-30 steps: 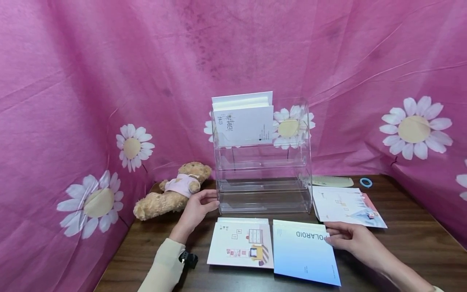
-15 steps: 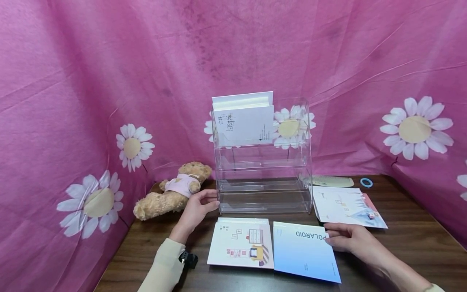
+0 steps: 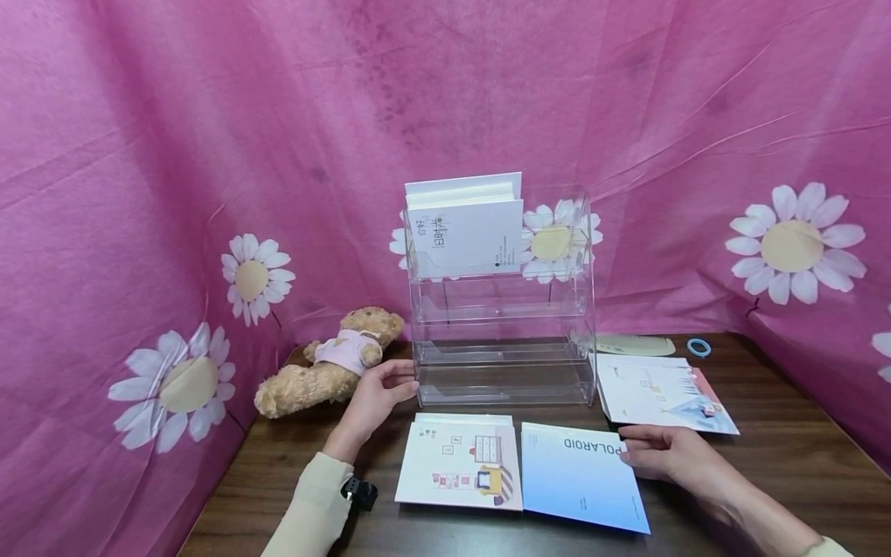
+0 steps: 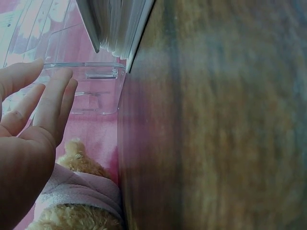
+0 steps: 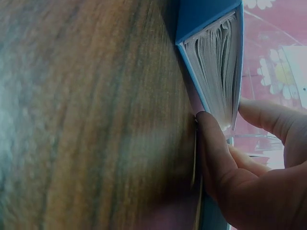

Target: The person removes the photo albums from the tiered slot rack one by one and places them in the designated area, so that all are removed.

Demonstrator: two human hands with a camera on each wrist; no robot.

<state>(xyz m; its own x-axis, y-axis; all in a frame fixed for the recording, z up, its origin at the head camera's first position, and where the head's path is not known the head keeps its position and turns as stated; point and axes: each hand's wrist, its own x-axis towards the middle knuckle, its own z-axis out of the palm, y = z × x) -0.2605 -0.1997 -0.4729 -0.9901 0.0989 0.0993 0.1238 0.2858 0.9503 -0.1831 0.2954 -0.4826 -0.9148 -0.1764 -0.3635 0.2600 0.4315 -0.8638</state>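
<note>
My right hand (image 3: 685,464) pinches the blue photo album (image 3: 581,483), marked POLAROID, at its far right corner. In the right wrist view the thumb lies on one cover and the fingers on the other, with the thick page block (image 5: 216,62) between. My left hand (image 3: 372,402) has its fingers extended against the lower left side of the clear acrylic rack (image 3: 504,396). A white album with a room drawing (image 3: 455,464) lies beside the blue one. Another white album (image 3: 462,240) stands in the rack's top tier, at the left.
A teddy bear (image 3: 341,360) in a pink shirt lies left of the rack, close to my left hand. On the right are another white album (image 3: 661,391), a pale comb (image 3: 636,345) and a blue ring (image 3: 698,347). Pink flowered cloth (image 3: 445,93) hangs behind the table.
The blue album's near edge has shifted slightly away from me, while my right hand keeps its grip. My left hand stays at the rack.
</note>
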